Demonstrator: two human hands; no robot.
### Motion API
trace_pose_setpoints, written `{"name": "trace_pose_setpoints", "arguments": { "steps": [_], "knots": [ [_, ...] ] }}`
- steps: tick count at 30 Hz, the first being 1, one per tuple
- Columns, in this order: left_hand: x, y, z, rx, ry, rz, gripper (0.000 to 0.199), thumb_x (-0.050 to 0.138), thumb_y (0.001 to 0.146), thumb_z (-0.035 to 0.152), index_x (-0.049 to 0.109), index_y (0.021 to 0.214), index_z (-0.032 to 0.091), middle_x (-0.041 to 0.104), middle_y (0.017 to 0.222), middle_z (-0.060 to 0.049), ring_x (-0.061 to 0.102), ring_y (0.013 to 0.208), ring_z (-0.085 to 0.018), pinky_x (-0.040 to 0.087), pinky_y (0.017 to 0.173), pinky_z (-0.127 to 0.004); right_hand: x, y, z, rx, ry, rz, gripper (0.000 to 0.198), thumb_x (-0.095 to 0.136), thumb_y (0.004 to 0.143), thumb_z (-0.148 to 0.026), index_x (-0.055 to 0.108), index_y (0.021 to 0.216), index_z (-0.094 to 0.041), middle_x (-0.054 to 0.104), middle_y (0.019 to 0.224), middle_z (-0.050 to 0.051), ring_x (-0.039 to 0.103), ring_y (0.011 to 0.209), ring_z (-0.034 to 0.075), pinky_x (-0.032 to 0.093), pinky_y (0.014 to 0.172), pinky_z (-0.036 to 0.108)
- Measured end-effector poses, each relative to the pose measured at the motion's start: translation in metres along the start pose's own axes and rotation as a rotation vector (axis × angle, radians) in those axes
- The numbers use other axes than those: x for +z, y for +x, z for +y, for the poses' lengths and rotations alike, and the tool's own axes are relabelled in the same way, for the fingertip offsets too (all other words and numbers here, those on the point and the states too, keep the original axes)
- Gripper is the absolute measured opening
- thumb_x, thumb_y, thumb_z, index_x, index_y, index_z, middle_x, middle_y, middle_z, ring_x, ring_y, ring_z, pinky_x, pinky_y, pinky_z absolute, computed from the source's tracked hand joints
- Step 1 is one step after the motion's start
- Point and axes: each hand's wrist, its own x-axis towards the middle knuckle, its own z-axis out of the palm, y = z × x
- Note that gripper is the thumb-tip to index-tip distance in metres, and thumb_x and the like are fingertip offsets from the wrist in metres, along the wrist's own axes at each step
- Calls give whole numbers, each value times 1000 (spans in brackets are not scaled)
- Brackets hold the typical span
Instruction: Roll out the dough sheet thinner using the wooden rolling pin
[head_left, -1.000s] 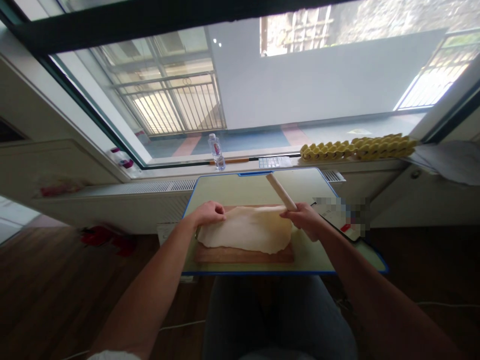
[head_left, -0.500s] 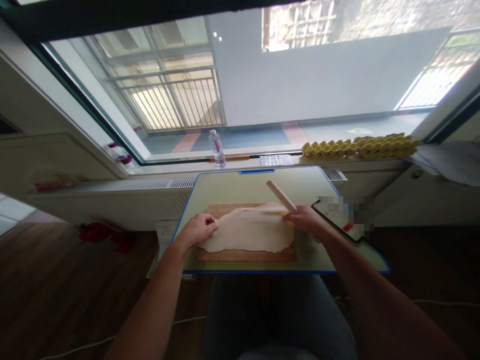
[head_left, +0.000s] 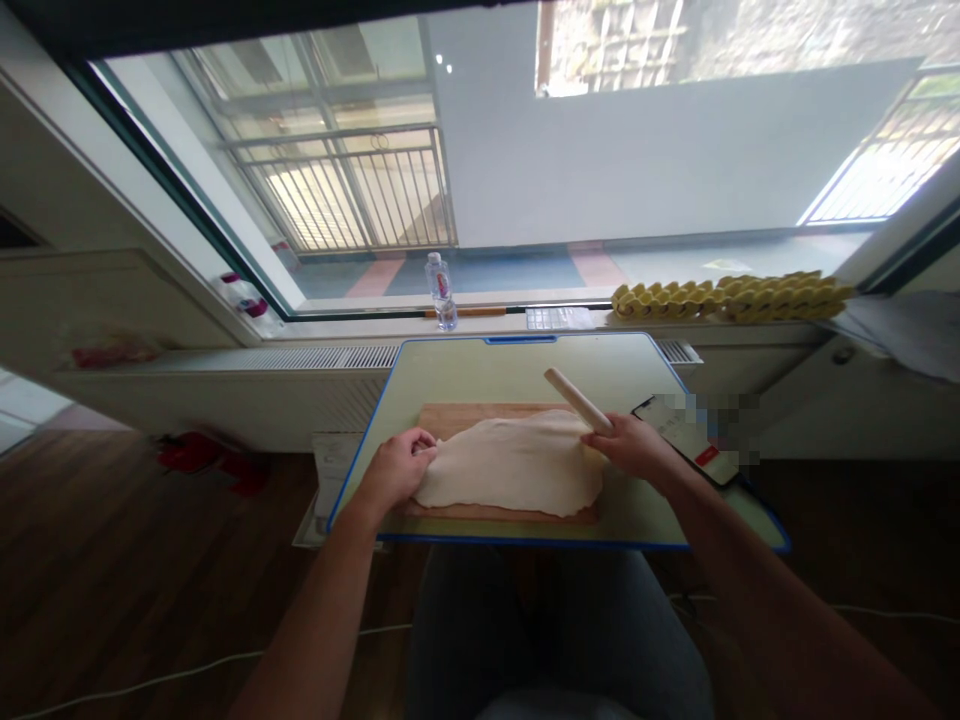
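A thin, wide sheet of dough [head_left: 517,465] lies over a wooden board [head_left: 450,412], covering most of it. My left hand [head_left: 401,468] is closed at the sheet's left edge, thumb and fingers pinching the dough there. On the other side my right hand [head_left: 634,445] is wrapped round a pale rolling pin [head_left: 576,398], which slants up and to the left over the far right corner of the sheet. The fingertips of that hand also reach the dough's right edge. The pin's lower end is hidden behind my hand and wrist.
The board rests on a pale table with a blue rim [head_left: 551,545]. A dark-edged tablet or folder [head_left: 686,435], partly pixelated, lies at its right. On the windowsill stand a plastic bottle [head_left: 441,292] and a string of yellow braided pieces [head_left: 727,298]. A radiator [head_left: 330,358] runs behind.
The view has shifted slightly, moving the scene a little to the right. Both hands keep their places at the dough's edges, and the rolling pin stays in my right hand.
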Motion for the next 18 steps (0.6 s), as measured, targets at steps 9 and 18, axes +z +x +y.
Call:
{"name": "trace_pose_setpoints", "arguments": {
  "steps": [9,18],
  "knots": [
    [0,-5,-11,68,119,175,28,66,87,28,73,114,22,72,104,-6,69,97,-23,54,92,-32,12,-26,-64,-342,-183,11,33,57,103,-40,65,133,-32,76,121,5,70,104,25,42,75,30],
    [42,26,63,241,202,251,34,53,103,37,68,130,23,68,138,-11,59,133,-27,40,121,-40,35,7,-81,-590,-279,109,40,56,104,-58,74,133,-38,67,136,7,57,125,27,43,106,40]
  ]
}}
